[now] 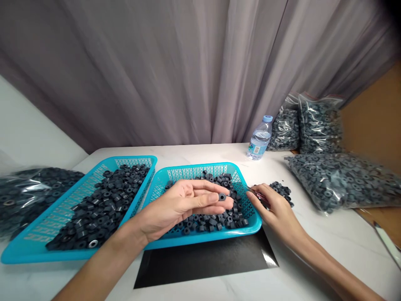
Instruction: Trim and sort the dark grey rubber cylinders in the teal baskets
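Note:
Over the right-hand blue basket (200, 241), my left hand (191, 200) is palm up, pinching a small dark grey ring-shaped piece (222, 197) between thumb and fingers. The ring's hole faces up towards me. Beneath it, many loose dark grey rings (216, 223) cover the basket's floor. Just outside the basket's right rim, my right hand (274, 207) is closed around a thin metal tool (257, 193) that looks like tweezers; the fingers hide much of it. Beyond this hand lies a small pile of rings (282, 190) on the table.
A second blue basket (19, 253) of rings stands at left, beside a filled clear bag (37, 188). A black sheet (206, 263) lies on the white table (332, 255). At right are a water bottle (260, 140) and several filled bags (347, 179). A grey curtain (150, 75) hangs behind.

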The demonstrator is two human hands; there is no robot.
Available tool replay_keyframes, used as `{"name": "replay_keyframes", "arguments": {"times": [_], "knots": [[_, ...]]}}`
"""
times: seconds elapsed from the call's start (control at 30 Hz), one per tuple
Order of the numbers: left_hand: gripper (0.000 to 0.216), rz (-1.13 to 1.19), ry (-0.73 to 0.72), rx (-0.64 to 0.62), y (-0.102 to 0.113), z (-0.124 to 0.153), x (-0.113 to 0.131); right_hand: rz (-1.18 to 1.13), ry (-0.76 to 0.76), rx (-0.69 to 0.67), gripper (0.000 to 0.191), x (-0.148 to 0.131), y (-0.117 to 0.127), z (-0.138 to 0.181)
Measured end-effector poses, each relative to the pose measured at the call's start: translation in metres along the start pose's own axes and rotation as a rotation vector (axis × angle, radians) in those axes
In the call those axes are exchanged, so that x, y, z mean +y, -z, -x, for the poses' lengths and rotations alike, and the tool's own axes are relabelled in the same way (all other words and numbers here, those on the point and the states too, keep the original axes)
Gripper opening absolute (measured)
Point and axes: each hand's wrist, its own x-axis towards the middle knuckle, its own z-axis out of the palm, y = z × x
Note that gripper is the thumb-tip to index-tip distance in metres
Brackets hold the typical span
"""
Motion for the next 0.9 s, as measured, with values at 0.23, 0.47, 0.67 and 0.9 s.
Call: {"name": "replay_keyframes", "arguments": {"times": [0.23, 0.47, 0.67, 0.9], "knots": [[0.021, 0.010, 0.001, -0.006, -0.002, -0.002, -0.004, 0.004, 0.015, 0.059, 0.032, -0.006, 0.001, 0.000], [0.019, -0.001, -0.075, 0.027, -0.006, -0.008, -0.013, -0.057, 0.279, 0.280, 0.023, -0.018, 0.004, 0.004], [0.016, 0.036, -0.041, 0.022, -0.012, -0.010, -0.017, 0.011, 0.540, 0.327, 0.051, -0.030, 0.006, 0.019], [0.010, 0.070, -0.036, 0.018, -0.017, -0.013, -0.022, 0.072, 0.664, 0.394, 0.057, -0.040, 0.012, 0.028]]}}
